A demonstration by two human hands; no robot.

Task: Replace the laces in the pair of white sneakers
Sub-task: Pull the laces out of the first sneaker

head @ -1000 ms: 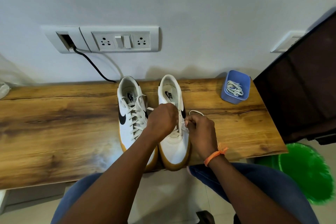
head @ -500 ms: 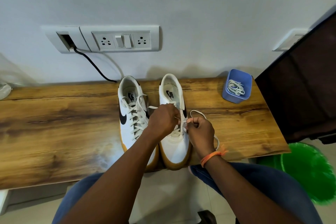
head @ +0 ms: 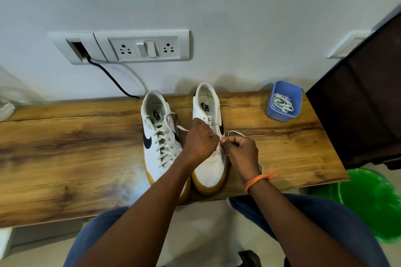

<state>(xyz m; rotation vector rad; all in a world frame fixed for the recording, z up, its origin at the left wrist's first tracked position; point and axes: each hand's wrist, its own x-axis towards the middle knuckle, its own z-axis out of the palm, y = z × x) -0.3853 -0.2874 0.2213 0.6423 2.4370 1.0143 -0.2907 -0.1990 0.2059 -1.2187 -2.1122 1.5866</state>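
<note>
Step in hand: the right-hand sneaker [head: 209,158] was being threaded with a lace [head: 237,132]; the lower eyelets were judged to be the ones in work, though they were hidden by the hands.
Left hand [head: 200,142]: fingers were curled over the vamp, apparently pinching the lace; the contact itself could not be seen.
Right hand [head: 242,155]: the lace was pinched between thumb and fingertips, a loose loop trailing onto the bench [head: 65,158].
Next move: a fine, steady pull through a small eyelet was judged necessary, with the flat lace kept untwisted.
Left-hand sneaker [head: 159,136]: fully laced, just beside its partner.
Materials: smooth white uppers, gum-coloured soles, grained wood.
Blue tub [head: 284,102]: squarish plastic, with coiled laces inside, well apart.
</note>
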